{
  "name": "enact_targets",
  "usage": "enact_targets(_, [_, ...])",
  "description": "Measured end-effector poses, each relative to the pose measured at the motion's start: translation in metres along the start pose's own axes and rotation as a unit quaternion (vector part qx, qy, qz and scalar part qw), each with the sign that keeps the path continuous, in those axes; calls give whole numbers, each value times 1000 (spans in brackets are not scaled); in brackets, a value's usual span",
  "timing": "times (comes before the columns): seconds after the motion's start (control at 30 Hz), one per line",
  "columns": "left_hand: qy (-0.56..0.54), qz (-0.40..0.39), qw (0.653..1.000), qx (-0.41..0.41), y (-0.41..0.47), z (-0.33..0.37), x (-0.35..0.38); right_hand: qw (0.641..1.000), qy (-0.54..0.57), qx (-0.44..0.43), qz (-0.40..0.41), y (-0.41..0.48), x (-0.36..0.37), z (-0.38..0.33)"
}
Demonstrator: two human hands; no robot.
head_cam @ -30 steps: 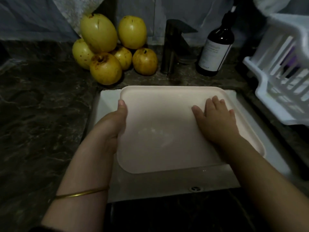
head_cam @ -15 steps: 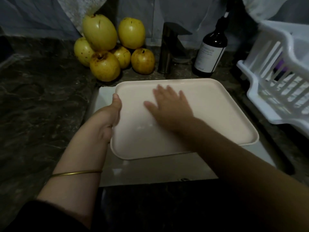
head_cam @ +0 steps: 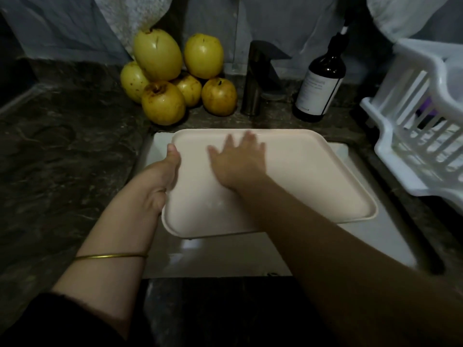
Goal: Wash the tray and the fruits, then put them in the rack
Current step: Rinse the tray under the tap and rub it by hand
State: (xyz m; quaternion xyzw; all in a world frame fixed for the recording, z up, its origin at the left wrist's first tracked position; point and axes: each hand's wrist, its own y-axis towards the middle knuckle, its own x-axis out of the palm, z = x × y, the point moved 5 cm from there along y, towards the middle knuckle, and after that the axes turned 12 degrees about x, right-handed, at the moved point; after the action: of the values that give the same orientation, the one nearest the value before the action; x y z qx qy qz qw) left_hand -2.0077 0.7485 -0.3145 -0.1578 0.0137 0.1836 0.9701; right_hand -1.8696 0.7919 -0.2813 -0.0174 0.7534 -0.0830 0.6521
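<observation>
Left grip clamps the tray rim at 9 o'clock, steadying it over the sink; right grip lies flat, uncurled, to rub it clean.

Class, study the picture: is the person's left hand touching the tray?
Touching. The head view shows the left hand gripping the tray at its left edge, with the thumb lying over the rim.

tap: dark, stands behind the sink | bottle: dark, white label, just right of the tap | sink: white | bench: dark stone
</observation>
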Motion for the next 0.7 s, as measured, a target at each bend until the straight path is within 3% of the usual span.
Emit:
enact_targets(0.13, [-27,-61,998,-21,-4,2,7,962,-29,-270,6,-41,4,-31])
enact_targets(0.2, [-20,-57,998,-24,-3,0,7,953,-50,-300,10,-43,-1,-15])
enact_targets(0.3, [24,1,1000,5,1,-2,1,983,-28,-182,7,-18,-10,36])
enact_targets(0.37, [35,-12,999,13,4,-5,-1,995,-10,-97,0,-3,-15,74])
enact_targets(0.57, [91,-23,995,39,34,-24,-17,995,-11,101,16,10,-22,135])
enact_targets(0.63, [81,-14,996,36,34,-24,-16,992,-7,128,4,0,-16,132])
enact_targets(0.7, [65,-10,998,18,31,-26,-14,996,-15,82,-5,-15,-9,117])
